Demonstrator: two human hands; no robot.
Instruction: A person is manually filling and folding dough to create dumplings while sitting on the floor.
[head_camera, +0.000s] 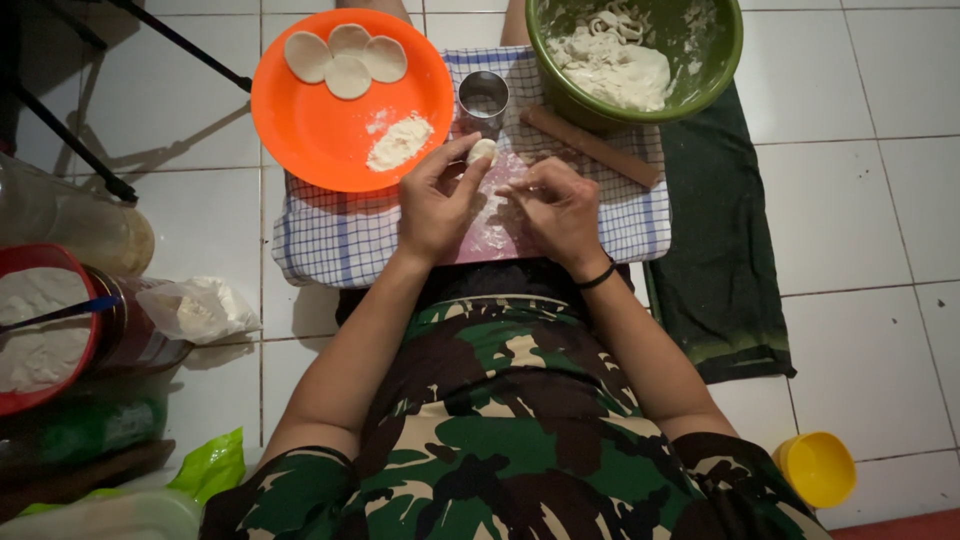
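White floor tiles (860, 200) are seen all round, and on them a checked cloth (340, 240) is spread with a dark green towel (720, 260) beside it. At the cloth's far right a green bowl (725, 60) is set, with a mass of dough (615, 70) heaped inside. At the far left an orange plate (320, 130) is laid, on which four flat dough rounds (345, 60) are overlapped at the far rim and a small flour pile (398, 143) is left near the near rim. A wooden rolling pin (590, 145) is laid slantwise below the bowl, its long axis run from upper left to lower right. Between plate and bowl a metal cup (483, 98) is stood upright.

A small dough piece (483, 151) is pinched between thumb and fingertips of the left hand (435, 205), at that hand's far right tip and just below the cup. The right hand (560, 210) is held loosely curled just beside it, fingertips turned toward the piece but seemingly apart from it; nothing is gripped there. The piece is thus nearer the left hand, with the plate close on its left. A red flour tub (40, 330) and a yellow cup (818, 468) are kept well apart.
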